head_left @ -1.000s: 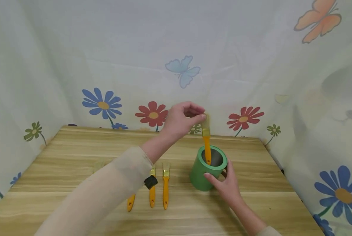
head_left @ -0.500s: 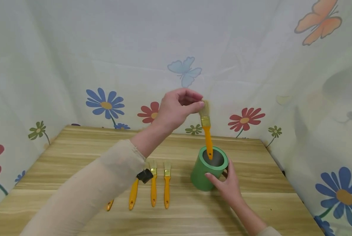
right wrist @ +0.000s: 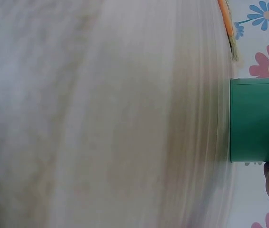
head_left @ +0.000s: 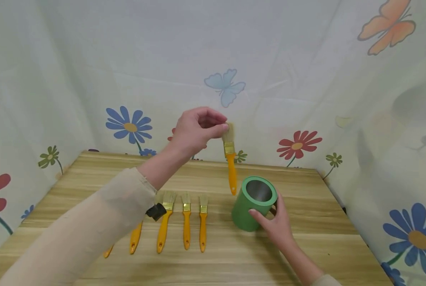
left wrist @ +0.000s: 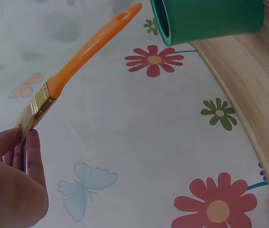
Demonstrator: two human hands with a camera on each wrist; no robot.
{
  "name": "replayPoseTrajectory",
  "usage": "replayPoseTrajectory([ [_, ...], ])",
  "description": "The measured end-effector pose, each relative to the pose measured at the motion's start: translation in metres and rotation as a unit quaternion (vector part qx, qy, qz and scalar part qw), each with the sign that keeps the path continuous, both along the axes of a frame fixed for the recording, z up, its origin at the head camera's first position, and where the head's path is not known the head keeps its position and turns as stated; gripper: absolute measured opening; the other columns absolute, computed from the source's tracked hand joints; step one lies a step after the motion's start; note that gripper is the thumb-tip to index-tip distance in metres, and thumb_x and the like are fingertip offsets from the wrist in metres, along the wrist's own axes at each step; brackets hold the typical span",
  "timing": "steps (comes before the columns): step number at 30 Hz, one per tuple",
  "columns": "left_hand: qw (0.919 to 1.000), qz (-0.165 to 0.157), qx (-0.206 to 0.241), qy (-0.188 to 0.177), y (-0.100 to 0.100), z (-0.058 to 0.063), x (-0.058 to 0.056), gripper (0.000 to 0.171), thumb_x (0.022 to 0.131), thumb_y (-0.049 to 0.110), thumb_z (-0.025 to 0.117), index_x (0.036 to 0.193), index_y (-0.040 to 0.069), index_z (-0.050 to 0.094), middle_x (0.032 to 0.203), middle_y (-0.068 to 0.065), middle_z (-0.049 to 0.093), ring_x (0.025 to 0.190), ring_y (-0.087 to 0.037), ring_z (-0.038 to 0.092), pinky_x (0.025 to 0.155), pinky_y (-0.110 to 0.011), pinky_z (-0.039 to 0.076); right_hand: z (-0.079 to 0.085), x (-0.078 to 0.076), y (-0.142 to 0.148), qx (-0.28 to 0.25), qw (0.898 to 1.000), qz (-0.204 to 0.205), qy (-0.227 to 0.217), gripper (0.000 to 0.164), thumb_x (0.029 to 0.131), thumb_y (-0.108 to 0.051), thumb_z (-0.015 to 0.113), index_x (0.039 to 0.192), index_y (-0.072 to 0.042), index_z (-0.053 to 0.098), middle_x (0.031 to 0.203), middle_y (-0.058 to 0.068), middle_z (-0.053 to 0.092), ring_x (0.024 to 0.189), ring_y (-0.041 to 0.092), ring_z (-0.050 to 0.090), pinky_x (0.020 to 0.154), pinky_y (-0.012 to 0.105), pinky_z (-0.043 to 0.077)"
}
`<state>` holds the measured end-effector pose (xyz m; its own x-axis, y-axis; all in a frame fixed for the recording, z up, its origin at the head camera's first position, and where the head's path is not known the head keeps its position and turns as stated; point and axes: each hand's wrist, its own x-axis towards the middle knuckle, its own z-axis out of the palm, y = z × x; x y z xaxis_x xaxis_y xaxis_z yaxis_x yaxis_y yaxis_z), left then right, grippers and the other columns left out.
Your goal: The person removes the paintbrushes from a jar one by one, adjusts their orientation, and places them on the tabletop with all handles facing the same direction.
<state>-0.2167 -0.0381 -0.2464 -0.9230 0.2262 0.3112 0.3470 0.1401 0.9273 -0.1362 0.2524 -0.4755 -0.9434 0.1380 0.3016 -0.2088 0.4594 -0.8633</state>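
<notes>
My left hand (head_left: 198, 129) pinches a paintbrush (head_left: 232, 172) by its pale bristles between thumb and fingertips. The brush has a gold ferrule and an orange handle hanging downward, its end just left of and above the mouth of a green can (head_left: 243, 216). In the left wrist view the bristles sit between the fingers, and the orange handle (left wrist: 89, 50) points away toward the can. On the table, my right hand (head_left: 278, 224) grips the can's right side, thumb across the front. The can's grey inside shows nothing in it. The right wrist view shows the can's green wall (right wrist: 257, 121).
Several more paintbrushes lie in a row left of the can, bristles toward the back, including one (head_left: 203, 228) nearest it. My left sleeve (head_left: 102, 222) covers part of the row. A flower-printed cloth (head_left: 155, 71) hangs behind the wooden table (head_left: 270, 258).
The paintbrush in my left hand has risen out of the can's mouth and moved left, clear of the rim. My right hand stays on the can.
</notes>
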Motion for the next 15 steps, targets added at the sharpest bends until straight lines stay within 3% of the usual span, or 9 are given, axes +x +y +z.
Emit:
replayPoseTrajectory([
  [1, 1.0, -0.001, -0.007, -0.005, -0.002, -0.002, -0.001, 0.019, 0.096, 0.025, 0.084, 0.113, 0.019, 0.078, 0.105, 0.0, 0.079, 0.096, -0.018, 0.073, 0.065, -0.038, 0.056, 0.0, 0.0, 0.0, 0.0, 1.0, 0.001, 0.001, 0.094, 0.088, -0.02, 0.091, 0.164, -0.019, 0.036, 0.153, 0.008, 0.053, 0.137, 0.026, 0.053, 0.113, 0.055, 0.047],
  [2, 0.9999, -0.005, -0.01, -0.009, -0.003, -0.004, -0.001, 0.019, 0.096, 0.024, 0.084, 0.113, 0.018, 0.078, 0.106, -0.001, 0.078, 0.096, -0.019, 0.074, 0.071, -0.038, 0.059, 0.0, 0.0, 0.001, 0.0, 1.0, 0.001, 0.002, 0.094, 0.088, -0.02, 0.091, 0.164, -0.019, 0.036, 0.153, 0.008, 0.053, 0.137, 0.027, 0.053, 0.113, 0.055, 0.047],
  [3, 0.9998, -0.007, -0.015, -0.012, -0.003, -0.007, -0.001, 0.019, 0.096, 0.023, 0.084, 0.113, 0.017, 0.077, 0.106, -0.001, 0.078, 0.096, -0.019, 0.074, 0.089, -0.041, 0.058, 0.0, 0.0, 0.001, 0.001, 1.0, 0.001, 0.003, 0.094, 0.088, -0.02, 0.091, 0.164, -0.019, 0.036, 0.153, 0.007, 0.053, 0.137, 0.027, 0.053, 0.113, 0.055, 0.048],
  [5, 0.9995, -0.013, -0.024, -0.014, -0.004, -0.015, -0.003, 0.018, 0.096, 0.022, 0.083, 0.113, 0.016, 0.077, 0.105, -0.002, 0.079, 0.097, -0.019, 0.075, 0.122, -0.053, 0.034, 0.0, 0.0, 0.001, 0.002, 1.0, -0.001, 0.004, 0.094, 0.087, -0.02, 0.091, 0.164, -0.019, 0.036, 0.153, 0.007, 0.053, 0.136, 0.026, 0.053, 0.112, 0.055, 0.048],
  [7, 0.9991, -0.018, -0.034, -0.02, -0.005, -0.023, -0.004, 0.017, 0.096, 0.02, 0.083, 0.112, 0.015, 0.078, 0.103, -0.002, 0.078, 0.096, -0.019, 0.075, 0.127, -0.057, 0.026, 0.0, 0.0, 0.001, 0.003, 1.0, -0.003, 0.003, 0.094, 0.087, -0.02, 0.091, 0.164, -0.019, 0.037, 0.152, 0.007, 0.054, 0.136, 0.026, 0.054, 0.112, 0.053, 0.049],
  [9, 0.9983, -0.019, -0.047, -0.028, -0.004, -0.033, -0.005, 0.017, 0.096, 0.02, 0.084, 0.111, 0.015, 0.078, 0.102, -0.003, 0.078, 0.095, -0.019, 0.075, 0.127, -0.055, 0.028, 0.0, 0.0, 0.001, 0.005, 1.0, -0.005, 0.001, 0.094, 0.087, -0.021, 0.092, 0.163, -0.019, 0.037, 0.152, 0.007, 0.054, 0.136, 0.025, 0.054, 0.111, 0.053, 0.05],
  [11, 0.9975, -0.026, -0.054, -0.038, -0.003, -0.042, -0.007, 0.017, 0.096, 0.018, 0.084, 0.11, 0.013, 0.078, 0.102, -0.004, 0.077, 0.094, -0.021, 0.074, 0.102, -0.046, 0.056, 0.001, 0.001, 0.0, 0.004, 1.0, -0.006, 0.0, 0.094, 0.087, -0.021, 0.092, 0.163, -0.019, 0.038, 0.152, 0.007, 0.055, 0.136, 0.025, 0.054, 0.111, 0.053, 0.05],
  [12, 0.997, -0.028, -0.056, -0.045, -0.002, -0.046, -0.007, 0.017, 0.095, 0.018, 0.084, 0.11, 0.013, 0.078, 0.102, -0.005, 0.077, 0.094, -0.022, 0.073, 0.091, -0.044, 0.061, 0.001, 0.001, 0.0, 0.003, 1.0, -0.005, 0.001, 0.094, 0.087, -0.021, 0.091, 0.163, -0.019, 0.037, 0.152, 0.007, 0.054, 0.136, 0.026, 0.054, 0.111, 0.053, 0.05],
  [15, 0.9956, -0.039, -0.055, -0.065, 0.001, -0.058, -0.009, 0.017, 0.095, 0.016, 0.084, 0.11, 0.011, 0.078, 0.102, -0.007, 0.076, 0.094, -0.024, 0.073, 0.088, -0.038, 0.063, 0.001, 0.0, 0.0, -0.003, 1.0, -0.001, 0.003, 0.094, 0.087, -0.02, 0.091, 0.164, -0.019, 0.037, 0.152, 0.008, 0.053, 0.137, 0.027, 0.053, 0.111, 0.055, 0.049],
])
